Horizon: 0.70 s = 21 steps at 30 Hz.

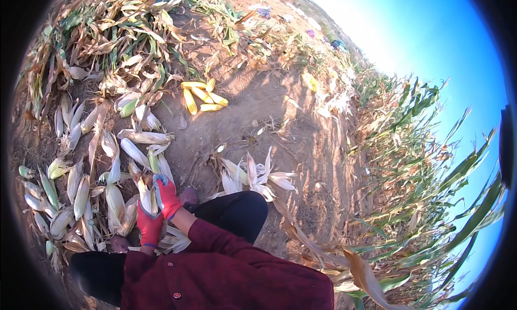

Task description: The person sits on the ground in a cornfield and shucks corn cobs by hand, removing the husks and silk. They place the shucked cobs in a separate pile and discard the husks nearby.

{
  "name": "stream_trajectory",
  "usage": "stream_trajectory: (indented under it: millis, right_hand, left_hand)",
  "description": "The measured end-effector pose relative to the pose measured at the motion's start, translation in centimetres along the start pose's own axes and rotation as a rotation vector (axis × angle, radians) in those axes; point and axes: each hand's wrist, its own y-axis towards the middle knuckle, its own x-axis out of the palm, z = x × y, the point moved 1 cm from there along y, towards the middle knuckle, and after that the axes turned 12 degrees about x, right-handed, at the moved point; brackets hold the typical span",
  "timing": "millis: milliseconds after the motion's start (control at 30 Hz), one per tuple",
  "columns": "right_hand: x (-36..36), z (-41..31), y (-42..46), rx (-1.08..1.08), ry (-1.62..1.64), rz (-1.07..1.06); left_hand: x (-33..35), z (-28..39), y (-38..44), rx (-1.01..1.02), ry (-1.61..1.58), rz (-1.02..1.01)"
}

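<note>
An ear of corn (145, 193), still in its pale husk with brown silk at the top, stands roughly upright between my hands. My left hand (150, 226), in a red and grey work glove, grips its lower end. Gloved the same way, my right hand (166, 195) pinches the husk near the upper end on the right side. A strip of yellow shows along the ear beside the right fingers; how far the husk is parted is hard to tell. More unhusked ears (115, 205) lie on the ground just left of my hands.
Several bare yellow cobs (202, 95) lie grouped on the soil ahead. Peeled husks (252, 174) rest beside my right knee (242, 211). Cut corn stalks (117, 35) are heaped at the upper left. Standing corn plants (404, 180) line the right side, near yellow cobs (310, 81) farther off.
</note>
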Motion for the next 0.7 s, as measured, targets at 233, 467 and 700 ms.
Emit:
stream_trajectory:
  millis: [233,467,700]
  right_hand:
    - [0.0,0.0,0.2,0.148,0.432,-0.127]
    - [1.1,-3.1,-4.6,-0.227,-0.239,-0.049]
    - [-0.5,1.9,-2.6,0.178,0.260,-0.157]
  left_hand:
    - [0.4,-0.8,0.7,0.192,-0.351,0.047]
    - [-1.6,0.8,1.9,-0.343,-1.219,0.042]
    - [-0.8,1.1,2.6,-0.149,-0.880,0.278]
